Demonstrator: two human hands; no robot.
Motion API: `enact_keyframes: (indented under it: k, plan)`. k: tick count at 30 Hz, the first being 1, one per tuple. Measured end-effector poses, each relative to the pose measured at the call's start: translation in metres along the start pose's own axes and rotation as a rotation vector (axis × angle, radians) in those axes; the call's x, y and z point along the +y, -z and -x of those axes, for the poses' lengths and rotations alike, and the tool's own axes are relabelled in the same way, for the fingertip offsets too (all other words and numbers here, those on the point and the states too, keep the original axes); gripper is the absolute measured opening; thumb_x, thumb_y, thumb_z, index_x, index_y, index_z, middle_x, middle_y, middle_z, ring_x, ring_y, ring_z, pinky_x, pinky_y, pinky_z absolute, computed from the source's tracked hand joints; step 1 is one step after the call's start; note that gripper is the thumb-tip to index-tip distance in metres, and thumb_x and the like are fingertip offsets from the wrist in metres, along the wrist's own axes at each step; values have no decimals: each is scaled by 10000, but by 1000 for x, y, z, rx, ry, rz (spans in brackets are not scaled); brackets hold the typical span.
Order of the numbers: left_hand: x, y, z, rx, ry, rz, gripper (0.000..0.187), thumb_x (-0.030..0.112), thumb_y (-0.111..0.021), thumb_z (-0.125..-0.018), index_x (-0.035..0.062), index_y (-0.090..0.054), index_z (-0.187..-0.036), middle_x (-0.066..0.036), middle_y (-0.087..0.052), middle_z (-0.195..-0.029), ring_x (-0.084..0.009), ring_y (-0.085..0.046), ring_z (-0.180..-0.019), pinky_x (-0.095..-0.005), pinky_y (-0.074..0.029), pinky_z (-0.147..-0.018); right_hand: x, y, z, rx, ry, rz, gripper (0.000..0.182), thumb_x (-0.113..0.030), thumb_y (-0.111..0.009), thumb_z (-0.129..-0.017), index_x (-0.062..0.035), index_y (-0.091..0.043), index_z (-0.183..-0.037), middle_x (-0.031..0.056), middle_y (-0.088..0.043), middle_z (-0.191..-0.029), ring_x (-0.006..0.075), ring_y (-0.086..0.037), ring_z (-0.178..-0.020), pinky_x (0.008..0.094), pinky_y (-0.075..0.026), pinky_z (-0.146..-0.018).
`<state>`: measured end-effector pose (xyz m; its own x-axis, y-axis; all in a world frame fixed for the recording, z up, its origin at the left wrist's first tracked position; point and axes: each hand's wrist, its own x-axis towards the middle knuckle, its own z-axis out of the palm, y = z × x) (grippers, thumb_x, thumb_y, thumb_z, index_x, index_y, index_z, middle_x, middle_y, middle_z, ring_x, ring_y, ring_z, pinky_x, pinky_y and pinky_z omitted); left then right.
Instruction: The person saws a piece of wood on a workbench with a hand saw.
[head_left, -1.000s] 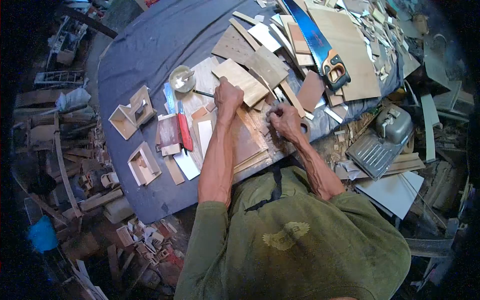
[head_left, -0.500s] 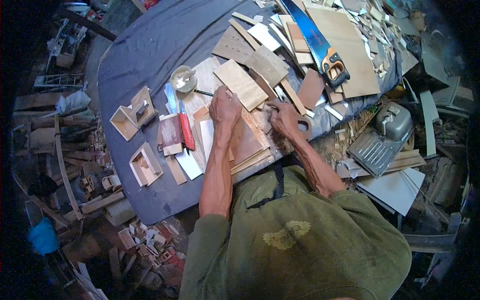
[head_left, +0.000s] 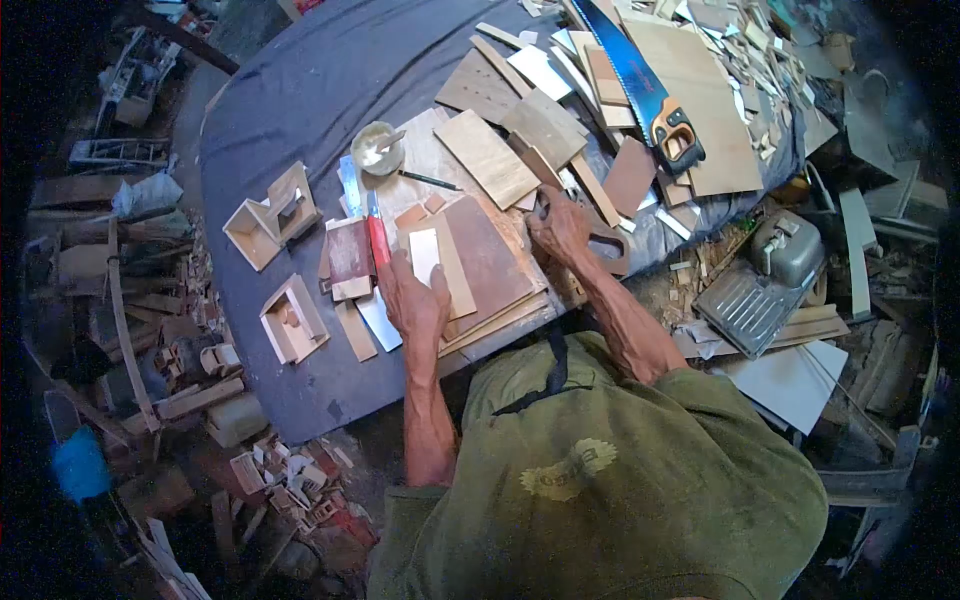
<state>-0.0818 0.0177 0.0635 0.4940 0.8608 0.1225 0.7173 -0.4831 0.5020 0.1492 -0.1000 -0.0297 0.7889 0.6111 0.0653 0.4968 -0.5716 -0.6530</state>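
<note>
My left hand (head_left: 415, 300) lies palm down with thumb and fingers apart. Its outer fingers cover the lower end of a red-handled utility knife (head_left: 378, 240), and a white strip (head_left: 424, 252) shows between thumb and forefinger. On the right, my right hand (head_left: 560, 230) has its fingers curled at the edge of the brown board (head_left: 485, 265); what they hold is hidden. Next to it is a brown wooden handle (head_left: 612, 252) with a cut-out. A dark pencil (head_left: 430, 181) lies beyond my hands, below a bowl (head_left: 377, 150) of white paste with a stick in it.
Two small wooden box pieces (head_left: 255, 235) (head_left: 293, 320) stand on the dark cloth (head_left: 260, 130) at left. A blue handsaw (head_left: 635, 80) rests on wood offcuts at the upper right. A metal sink (head_left: 760, 285) and scrap wood lie beyond the table's right edge.
My left hand has moved down and left, away from the pencil and light board, to the utility knife. The pencil now lies uncovered. My right hand stays in about the same place.
</note>
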Motion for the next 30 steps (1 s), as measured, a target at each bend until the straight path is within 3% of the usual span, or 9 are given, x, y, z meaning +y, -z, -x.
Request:
enact_keyframes:
  k: [5, 8, 11, 14, 17, 21, 23, 27, 30]
  plan:
    - [-2, -3, 9, -41, 88, -27, 698, 216, -746, -795, -40, -436, -1366, -256, -524, -1247, -445, -497, -1185, -503, -433, -991, 0, -4, -10, -69, -17, 96, 567, -343, -739, -785, -70, -580, -1255, 245, -695, -988, 441, -666, -927, 516, -528, -780]
    - [0, -6, 8, -44, 123, -81, 740, 234, -753, -800, -32, -396, -1391, -252, -531, -1251, -437, -497, -1206, -551, -449, -958, 24, -22, -16, -39, 108, 61, 561, -397, -724, -821, -46, -522, -1209, 229, -666, -850, 417, -658, -795, 534, -504, -646]
    - [6, -5, 5, -33, 156, -84, 757, 237, -767, -786, -25, -399, -1393, -271, -535, -1278, -445, -511, -1198, -536, -440, -983, -5, 2, -11, -132, -19, 58, 593, -358, -749, -781, -50, -592, -1263, 243, -693, -1000, 434, -661, -924, 511, -518, -789]
    - [8, -7, 6, -14, 143, -110, 772, 247, -774, -774, -19, -405, -1398, -279, -541, -1285, -452, -518, -1190, -526, -435, -997, -16, 23, -7, -228, -32, 98, 571, -369, -748, -777, -34, -627, -1223, 245, -690, -1006, 420, -661, -915, 491, -517, -778]
    - [11, -3, 5, -56, 135, -95, 773, 260, -774, -770, -13, -417, -1398, -275, -541, -1284, -451, -515, -1191, -528, -437, -994, 7, 22, 3, -11, 188, 58, 468, -379, -754, -787, 0, -652, -1042, 185, -672, -757, 355, -646, -666, 475, -476, -568]
    - [-5, -14, 6, -12, 54, -140, 757, 304, -784, -775, -5, -427, -1366, -223, -541, -1211, -407, -512, -1179, -549, -473, -911, -14, 60, 10, -122, 23, -100, 579, -443, -761, -751, 9, -656, -1097, 212, -680, -875, 359, -659, -848, 445, -513, -733]
    - [-3, -12, 5, -66, 72, -159, 732, 292, -777, -775, -8, -440, -1352, -222, -540, -1210, -407, -511, -1179, -540, -475, -915, -24, 73, 9, -103, -16, -9, 606, -472, -767, -738, 32, -645, -1050, 209, -664, -855, 334, -651, -825, 436, -507, -728]
    - [2, -8, 5, -85, 72, -161, 689, 246, -755, -769, -19, -457, -1330, -239, -530, -1212, -418, -518, -1160, -534, -470, -925, -13, 78, -5, -162, 42, -173, 563, -360, -793, -729, 30, -598, -1085, 155, -647, -896, 250, -638, -832, 392, -515, -742]
    - [-5, -16, 5, 47, 50, -75, 621, 219, -716, -777, -30, -472, -1290, -277, -554, -1194, -451, -529, -1136, -519, -448, -955, -26, 80, 3, -174, 91, -272, 531, -273, -801, -720, 21, -586, -1107, 126, -639, -908, 230, -636, -856, 371, -526, -776]
